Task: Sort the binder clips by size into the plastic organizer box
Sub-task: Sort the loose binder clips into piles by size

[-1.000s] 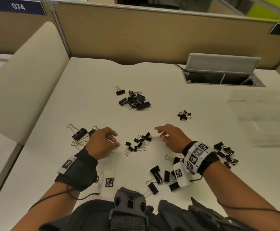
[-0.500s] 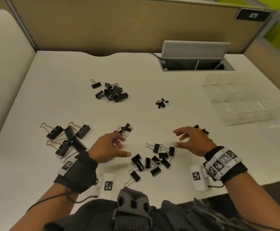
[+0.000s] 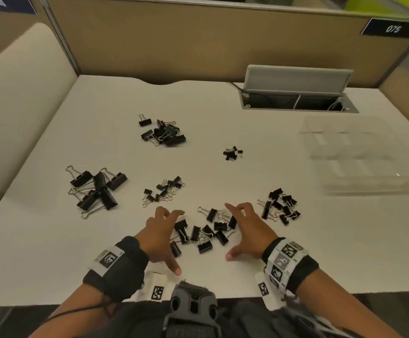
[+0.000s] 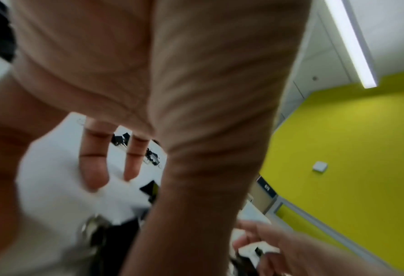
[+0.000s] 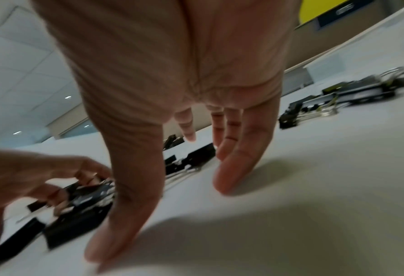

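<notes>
Both hands spread wide, holding nothing — left hand [image 3: 160,234] at 9 o'clock, right hand [image 3: 248,231] at 3 o'clock of the nearest binder clips [image 3: 204,234] on the desk [image 3: 223,123].

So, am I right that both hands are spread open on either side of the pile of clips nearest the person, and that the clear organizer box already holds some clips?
Not quite. In the head view the left hand and right hand do flank the nearest pile of clips, fingers spread, but the clear organizer box looks empty; every clip lies on the desk.
</notes>
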The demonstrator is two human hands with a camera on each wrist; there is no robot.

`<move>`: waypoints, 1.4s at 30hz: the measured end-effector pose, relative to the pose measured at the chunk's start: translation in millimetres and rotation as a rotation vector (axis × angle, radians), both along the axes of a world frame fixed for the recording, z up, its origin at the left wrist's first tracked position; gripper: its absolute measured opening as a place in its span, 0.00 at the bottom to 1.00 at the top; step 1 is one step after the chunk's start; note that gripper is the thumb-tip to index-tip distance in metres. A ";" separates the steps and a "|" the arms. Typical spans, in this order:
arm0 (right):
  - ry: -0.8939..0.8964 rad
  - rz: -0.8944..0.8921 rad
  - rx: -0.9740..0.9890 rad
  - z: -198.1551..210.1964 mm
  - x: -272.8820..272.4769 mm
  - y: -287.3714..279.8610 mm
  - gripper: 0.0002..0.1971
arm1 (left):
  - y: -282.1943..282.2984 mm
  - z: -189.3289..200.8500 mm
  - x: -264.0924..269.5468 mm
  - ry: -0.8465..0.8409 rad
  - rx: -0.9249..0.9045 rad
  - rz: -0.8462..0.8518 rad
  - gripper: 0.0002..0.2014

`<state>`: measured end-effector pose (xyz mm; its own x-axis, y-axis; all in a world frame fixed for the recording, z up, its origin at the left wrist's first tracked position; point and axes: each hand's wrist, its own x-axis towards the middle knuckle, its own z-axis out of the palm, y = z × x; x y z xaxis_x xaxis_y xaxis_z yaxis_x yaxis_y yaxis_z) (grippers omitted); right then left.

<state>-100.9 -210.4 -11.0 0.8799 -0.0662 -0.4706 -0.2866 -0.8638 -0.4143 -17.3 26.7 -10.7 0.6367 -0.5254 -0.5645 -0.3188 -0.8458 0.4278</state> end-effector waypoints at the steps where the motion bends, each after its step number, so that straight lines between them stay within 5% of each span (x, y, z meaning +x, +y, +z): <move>1: -0.013 0.022 -0.006 -1.8 1.3 0.2 0.64 | -4.8 -2.3 -5.1 -0.030 0.002 0.011 0.65; 9: -0.064 0.132 -0.004 -8.5 13.8 6.4 0.63 | -27.1 -7.8 -12.6 -0.092 -0.089 0.122 0.44; 17: -0.040 0.131 0.046 -2.4 19.8 32.5 0.45 | -43.9 -13.5 -18.5 -0.136 -0.211 0.201 0.29; 20: -0.039 0.141 0.047 -1.7 20.7 36.8 0.43 | -43.6 -16.4 -14.9 -0.078 -0.285 0.255 0.33; 25: -0.073 0.117 0.074 -5.8 20.1 42.5 0.37 | -46.0 -16.9 -5.1 -0.042 -0.297 0.228 0.58; 31: -0.132 -0.011 0.186 -9.7 17.1 51.4 0.37 | -53.6 -8.2 0.8 -0.107 -0.266 0.045 0.36; 35: -0.172 -0.084 0.244 -12.0 18.0 54.7 0.27 | -54.2 -7.7 1.0 -0.104 -0.263 0.060 0.22; 39: -0.193 -0.125 0.286 -9.6 18.6 55.4 0.28 | -51.5 -4.1 -0.4 -0.081 -0.428 0.140 0.13; 42: -0.219 -0.187 0.332 -2.2 21.4 52.9 0.26 | -46.5 -6.6 2.0 0.068 -0.560 0.241 0.17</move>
